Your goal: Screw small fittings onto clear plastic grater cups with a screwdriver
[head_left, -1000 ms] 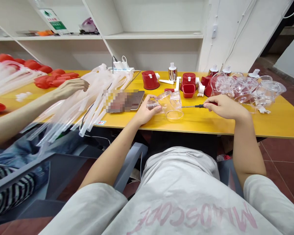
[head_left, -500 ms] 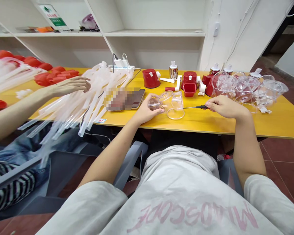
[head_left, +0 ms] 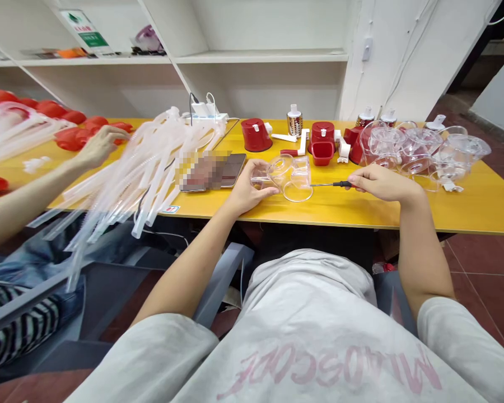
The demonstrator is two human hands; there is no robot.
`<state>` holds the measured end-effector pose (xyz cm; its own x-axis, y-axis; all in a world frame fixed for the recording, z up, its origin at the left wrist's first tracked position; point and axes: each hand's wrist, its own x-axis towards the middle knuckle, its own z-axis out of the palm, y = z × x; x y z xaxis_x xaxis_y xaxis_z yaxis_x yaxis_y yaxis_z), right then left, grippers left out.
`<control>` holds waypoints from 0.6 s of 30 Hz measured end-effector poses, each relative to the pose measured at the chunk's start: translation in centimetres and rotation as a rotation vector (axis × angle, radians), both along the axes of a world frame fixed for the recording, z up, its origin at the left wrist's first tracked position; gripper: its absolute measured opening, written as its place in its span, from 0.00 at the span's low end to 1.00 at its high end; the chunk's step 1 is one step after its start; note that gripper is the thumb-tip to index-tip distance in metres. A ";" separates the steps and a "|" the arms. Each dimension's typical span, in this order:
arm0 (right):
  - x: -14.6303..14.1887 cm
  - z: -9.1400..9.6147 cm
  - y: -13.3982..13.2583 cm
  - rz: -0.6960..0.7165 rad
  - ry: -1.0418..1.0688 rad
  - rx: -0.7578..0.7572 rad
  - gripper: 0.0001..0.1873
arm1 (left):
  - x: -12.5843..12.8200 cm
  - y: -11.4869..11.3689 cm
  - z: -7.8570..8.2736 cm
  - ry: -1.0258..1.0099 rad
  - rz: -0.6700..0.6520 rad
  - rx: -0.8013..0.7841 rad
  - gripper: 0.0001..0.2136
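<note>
The clear plastic part (head_left: 301, 170) is sitting on the table (head_left: 340, 212) near its front edge, between the two hands. The left hand (head_left: 250, 187) is gripping the part's left end, thumb toward the wearer. The right hand (head_left: 373, 182) is clasping the black-handled screwdriver (head_left: 325, 184), whose shaft is pointing left and meeting the part's right side; whether the tip is seating in a screw cannot be told.

Caution: if the shaft is running off-axis, the tip could be slipping and scratching the clear wall. Excess torque could be cracking the plastic; a loose left-hand grip could be letting the part rotate.

A dark flat device (head_left: 234, 169) is lying just beside the left hand. Red housings (head_left: 256, 136) are standing behind, and clear parts (head_left: 424, 145) are crowding the right, where a wide elbow or wrist swing could be knocking them.
</note>
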<state>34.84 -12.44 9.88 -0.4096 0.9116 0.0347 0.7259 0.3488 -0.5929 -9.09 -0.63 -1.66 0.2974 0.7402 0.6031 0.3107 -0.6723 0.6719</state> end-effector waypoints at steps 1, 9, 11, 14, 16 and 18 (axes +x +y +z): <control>0.0 -0.1 0.0 -0.003 0.006 0.001 0.31 | -0.1 0.2 -0.2 -0.005 0.001 0.015 0.38; 0.3 -0.1 0.1 -0.064 0.014 0.029 0.28 | -0.3 1.3 -1.1 -0.055 0.000 0.138 0.45; 0.2 0.0 0.0 -0.063 0.011 0.040 0.27 | -0.2 1.3 -1.1 -0.076 -0.011 0.133 0.45; 0.1 0.0 -0.1 -0.055 0.016 0.065 0.25 | -0.1 1.2 -1.1 -0.144 -0.027 0.087 0.45; 0.0 0.0 -0.2 -0.055 0.040 0.086 0.25 | -0.1 1.2 -1.0 -0.184 -0.032 0.055 0.44; -0.1 -0.1 -0.2 -0.056 0.073 0.108 0.25 | -0.2 1.1 -0.9 -0.207 -0.036 0.026 0.44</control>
